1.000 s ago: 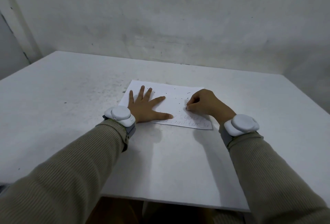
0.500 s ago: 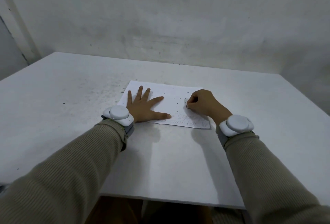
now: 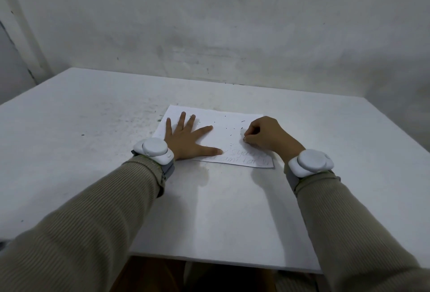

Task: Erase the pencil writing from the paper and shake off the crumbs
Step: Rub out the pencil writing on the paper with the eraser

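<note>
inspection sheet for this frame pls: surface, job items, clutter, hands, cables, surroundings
Surface: white table, scuffed, with dark specks left of the sheet.
Job's things: paper lies flat on the table; pencil writing along its near edge, not erased; crumbs scattered over its middle.
Clutter: nothing seen.
Grippers: left hand flat with fingers spread, presses the paper down; right hand curled, pinches a small thing on the paper, presumably the eraser, mostly hidden. White wrist devices on both arms.
Cables: nothing seen.
Surroundings: stained grey wall behind the table.
</note>
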Motion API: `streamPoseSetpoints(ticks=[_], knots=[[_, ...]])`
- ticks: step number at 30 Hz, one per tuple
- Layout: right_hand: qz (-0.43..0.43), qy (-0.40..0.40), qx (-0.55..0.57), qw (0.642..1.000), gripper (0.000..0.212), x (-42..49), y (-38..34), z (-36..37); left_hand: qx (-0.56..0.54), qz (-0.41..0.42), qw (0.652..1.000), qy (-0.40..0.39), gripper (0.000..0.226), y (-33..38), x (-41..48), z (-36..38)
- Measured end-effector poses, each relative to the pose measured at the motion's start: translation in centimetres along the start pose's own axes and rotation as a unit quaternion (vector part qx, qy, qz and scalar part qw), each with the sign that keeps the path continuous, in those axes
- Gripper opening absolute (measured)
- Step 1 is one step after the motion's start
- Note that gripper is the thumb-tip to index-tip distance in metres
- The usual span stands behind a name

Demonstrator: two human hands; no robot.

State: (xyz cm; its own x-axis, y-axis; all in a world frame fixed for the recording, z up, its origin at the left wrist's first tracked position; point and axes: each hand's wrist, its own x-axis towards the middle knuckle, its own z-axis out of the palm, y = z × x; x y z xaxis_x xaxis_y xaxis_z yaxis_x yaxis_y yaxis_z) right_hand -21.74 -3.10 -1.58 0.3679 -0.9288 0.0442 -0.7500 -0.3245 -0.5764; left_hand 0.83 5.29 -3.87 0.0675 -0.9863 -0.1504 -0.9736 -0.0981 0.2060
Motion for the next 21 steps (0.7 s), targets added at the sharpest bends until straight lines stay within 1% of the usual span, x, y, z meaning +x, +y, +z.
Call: streamPoseSetpoints(ticks=[3, 5, 7, 9, 11, 13, 15, 17, 18, 19, 21], knots=[[0.001, -0.091, 0.031, 0.995, 0.010, -0.5, 0.1, -1.2, -0.001, 0.000, 1.000, 0.003, 0.099, -0.1, 0.1, 0.0], [-0.001, -0.110, 0.026, 0.994, 0.011, -0.5, 0.0, -1.5, -0.002, -0.002, 1.000, 0.002, 0.101, -0.1, 0.2, 0.0], [0.004, -0.076, 0.011, 0.997, 0.010, -0.1, 0.0, -1.0, -0.005, -0.004, 1.000, -0.002, 0.102, -0.1, 0.2, 0.0], [0.012, -0.019, -0.010, 1.000, 0.016, 0.3, 0.1, -0.2, -0.008, -0.006, 1.000, -0.004, 0.102, -0.1, 0.1, 0.0], [0.013, 0.010, -0.018, 1.000, 0.017, 0.4, 0.2, 0.2, -0.006, -0.007, 1.000, -0.001, 0.101, -0.1, 0.1, 0.0], [0.012, -0.007, 0.007, 1.000, 0.012, 0.1, 0.2, -0.2, -0.004, -0.008, 1.000, 0.000, 0.098, -0.1, 0.1, 0.0], [0.009, -0.050, 0.038, 0.998, 0.007, -0.2, 0.3, -0.9, -0.003, -0.009, 1.000, 0.001, 0.097, -0.1, 0.3, 0.0], [0.001, -0.094, 0.042, 0.995, 0.008, -0.3, 0.4, -1.4, -0.003, -0.009, 1.000, 0.000, 0.097, -0.1, 0.4, 0.0], [0.000, -0.101, 0.037, 0.994, 0.009, -0.2, 0.5, -1.4, -0.003, -0.008, 1.000, 0.000, 0.098, -0.2, 0.3, 0.0], [0.003, -0.094, 0.035, 0.995, 0.009, -0.1, 0.5, -1.3, -0.005, -0.006, 1.000, -0.001, 0.098, -0.2, 0.3, 0.0], [0.006, -0.046, 0.033, 0.998, 0.009, 0.1, 0.6, -0.8, -0.006, -0.002, 1.000, -0.002, 0.098, -0.2, 0.3, 0.0]])
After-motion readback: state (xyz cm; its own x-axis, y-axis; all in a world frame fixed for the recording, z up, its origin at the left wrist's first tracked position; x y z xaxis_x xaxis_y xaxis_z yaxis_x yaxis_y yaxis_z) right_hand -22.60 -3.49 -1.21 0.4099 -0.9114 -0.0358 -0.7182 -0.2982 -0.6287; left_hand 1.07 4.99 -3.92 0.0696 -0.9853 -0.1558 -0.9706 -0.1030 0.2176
